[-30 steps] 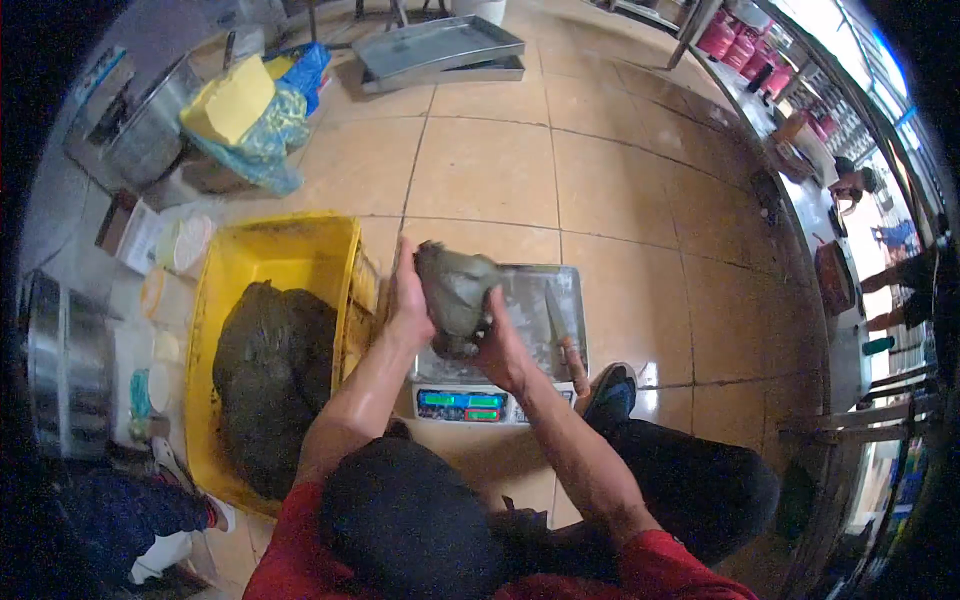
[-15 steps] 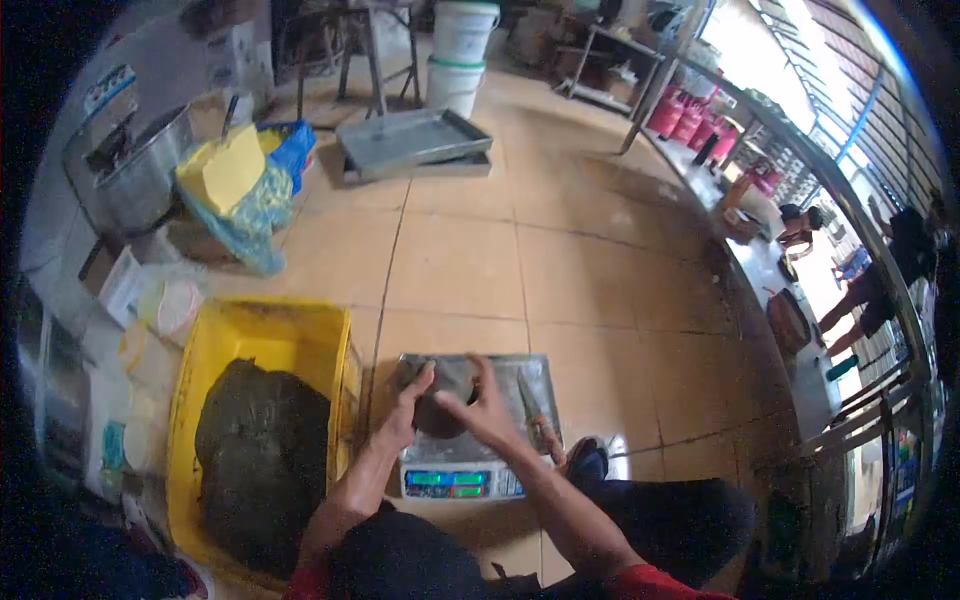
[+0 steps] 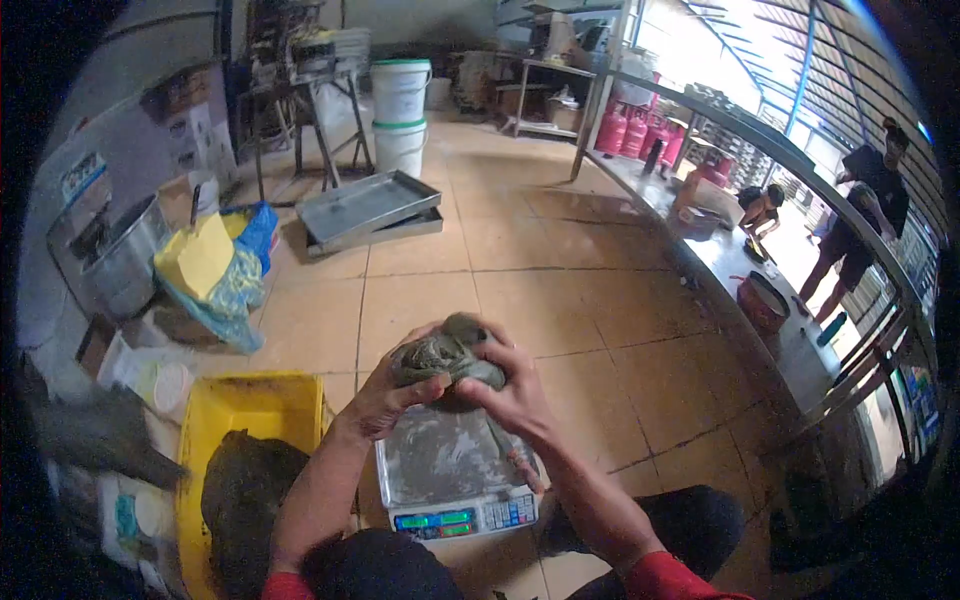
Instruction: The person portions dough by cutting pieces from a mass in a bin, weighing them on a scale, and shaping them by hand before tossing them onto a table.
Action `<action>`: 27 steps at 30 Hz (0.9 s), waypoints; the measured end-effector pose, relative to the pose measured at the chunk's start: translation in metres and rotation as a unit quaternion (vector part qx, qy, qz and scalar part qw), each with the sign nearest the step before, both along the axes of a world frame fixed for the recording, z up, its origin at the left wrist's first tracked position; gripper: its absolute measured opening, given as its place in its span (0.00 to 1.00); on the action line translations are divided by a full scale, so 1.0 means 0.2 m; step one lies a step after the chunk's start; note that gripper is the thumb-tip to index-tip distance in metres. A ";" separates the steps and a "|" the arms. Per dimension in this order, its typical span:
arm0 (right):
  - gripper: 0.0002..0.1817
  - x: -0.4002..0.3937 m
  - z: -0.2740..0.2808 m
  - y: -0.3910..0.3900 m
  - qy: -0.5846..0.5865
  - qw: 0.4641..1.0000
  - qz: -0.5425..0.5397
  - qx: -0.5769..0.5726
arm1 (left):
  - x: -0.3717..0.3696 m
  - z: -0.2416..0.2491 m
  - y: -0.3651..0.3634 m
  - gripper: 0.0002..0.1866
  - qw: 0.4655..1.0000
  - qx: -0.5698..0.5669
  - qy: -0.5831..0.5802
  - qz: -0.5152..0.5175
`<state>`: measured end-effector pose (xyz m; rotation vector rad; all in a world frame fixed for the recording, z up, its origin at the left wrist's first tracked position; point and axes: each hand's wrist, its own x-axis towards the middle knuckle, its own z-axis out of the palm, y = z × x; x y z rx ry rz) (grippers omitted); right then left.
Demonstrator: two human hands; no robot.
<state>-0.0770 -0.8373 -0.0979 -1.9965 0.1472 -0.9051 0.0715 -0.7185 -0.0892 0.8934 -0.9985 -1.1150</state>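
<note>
A dark grey-green, dough-like lump (image 3: 440, 352) is held up over the digital scale (image 3: 430, 470), folded and creased on top. My left hand (image 3: 388, 395) wraps its left side, with the thumb pressing the near face. On the other side, my right hand (image 3: 515, 385) grips it with fingers curled and thumb pushed in. A knife (image 3: 520, 465) lies along the right part of the scale's metal plate, its blade partly hidden by my right hand. To the left stands a yellow crate (image 3: 310, 410) with a big mass of similar dark material (image 3: 250, 480).
Metal trays (image 3: 370, 212) lie stacked on the tiled floor ahead, near white buckets (image 3: 398, 145). A steel pot (image 3: 130, 265) and a yellow sheet (image 3: 200, 255) with plastic bags are at left. Beyond the right-hand railing, people are near a long ledge (image 3: 700, 240) and pink gas cylinders (image 3: 625, 130).
Both hands have raised the lump off the scale's plate and now squeeze it from both sides. The head view has tilted upward, showing more of the room.
</note>
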 end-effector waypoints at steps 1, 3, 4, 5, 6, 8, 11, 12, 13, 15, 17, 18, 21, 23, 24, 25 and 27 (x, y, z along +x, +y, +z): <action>0.21 -0.01 0.02 0.02 -0.050 0.997 -0.019 -0.055 | 0.00 -0.01 -0.04 0.45 1.000 -0.009 0.009 -0.006; 0.19 -0.05 0.04 0.01 -0.041 0.991 -0.022 -0.129 | -0.03 0.01 -0.08 0.41 0.997 0.045 0.062 0.022; 0.19 -0.08 0.05 0.03 -0.007 0.995 -0.016 -0.095 | -0.07 0.02 -0.09 0.40 0.992 0.074 0.092 0.039; 0.20 -0.11 0.08 0.05 -0.002 0.997 -0.037 -0.062 | -0.12 0.08 -0.07 0.33 0.990 0.060 0.106 0.068; 0.20 -0.13 0.13 0.08 0.003 0.998 -0.058 -0.028 | -0.14 0.07 -0.08 0.30 0.990 0.065 0.085 0.089; 0.21 -0.14 0.16 0.10 0.014 0.997 -0.070 0.000 | -0.15 0.06 -0.10 0.25 0.988 0.076 0.040 0.127; 0.23 -0.11 0.09 0.09 0.001 0.993 -0.039 -0.109 | -0.11 0.04 -0.11 0.21 0.980 0.126 -0.018 0.153; 0.20 -0.08 0.08 0.11 -0.072 0.979 -0.083 -0.173 | -0.08 0.02 -0.11 0.22 0.986 0.119 -0.017 0.116; 0.18 -0.08 0.09 0.14 -0.070 0.983 -0.089 -0.144 | -0.04 -0.02 -0.10 0.23 0.990 0.115 -0.014 0.079; 0.15 -0.04 0.06 0.17 -0.054 0.992 -0.085 -0.082 | -0.02 -0.05 -0.08 0.26 0.993 0.083 -0.052 0.058; 0.13 0.03 -0.06 0.20 -0.021 0.998 -0.061 -0.015 | -0.07 -0.08 -0.08 0.28 0.987 0.029 -0.127 0.091; 0.12 0.08 -0.11 0.24 -0.070 0.989 -0.133 -0.010 | -0.09 -0.09 -0.08 0.29 0.981 0.004 -0.162 0.107; 0.09 0.19 -0.20 0.24 -0.145 0.901 -0.368 -0.178 | -0.09 -0.16 -0.02 0.25 0.972 0.086 -0.139 0.167; 0.11 0.21 -0.36 0.23 -0.007 0.943 -0.332 0.032 | -0.08 -0.18 0.02 0.20 0.947 0.145 -0.154 0.242; 0.13 0.21 -0.43 0.23 0.060 0.939 -0.310 0.138 | -0.09 -0.20 0.03 0.19 0.946 0.084 -0.172 0.263; 0.16 0.21 -0.39 0.28 0.006 0.948 -0.301 0.099 | -0.11 -0.23 0.04 0.19 0.939 0.021 -0.189 0.285; 0.16 0.21 -0.40 0.30 -0.088 0.966 -0.243 0.032 | -0.15 -0.15 0.09 0.18 0.932 0.006 -0.225 0.282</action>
